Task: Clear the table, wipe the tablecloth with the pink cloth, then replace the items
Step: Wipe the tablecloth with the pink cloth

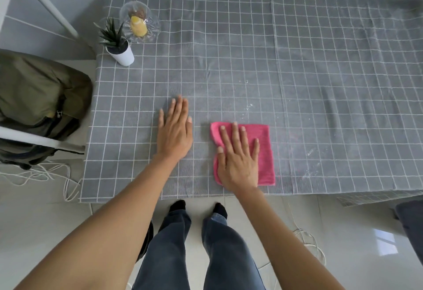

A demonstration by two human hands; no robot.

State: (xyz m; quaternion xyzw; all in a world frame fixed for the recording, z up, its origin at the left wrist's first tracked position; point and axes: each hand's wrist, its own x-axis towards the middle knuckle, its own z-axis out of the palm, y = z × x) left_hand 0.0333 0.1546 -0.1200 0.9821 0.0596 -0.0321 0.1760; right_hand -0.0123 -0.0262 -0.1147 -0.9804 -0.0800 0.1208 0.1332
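A folded pink cloth (263, 152) lies flat on the grey checked tablecloth (251, 60) near the front edge. My right hand (238, 154) presses on the cloth's left half with its fingers straight and spread. My left hand (175, 129) rests flat on the bare tablecloth just left of the cloth, fingers straight. At the back left corner stand a small green plant in a white pot (119, 47) and, behind it, a clear glass dish (152, 29) holding a yellow cupcake-shaped thing (138, 26). White specks and smears dot the tablecloth right of the cloth.
A chair with an olive-green bag (39, 97) stands left of the table. White cords (45, 173) lie on the tiled floor at left, more at lower right. A white frame (48, 5) leans at the back left. A dark object (409, 223) sits at the right edge.
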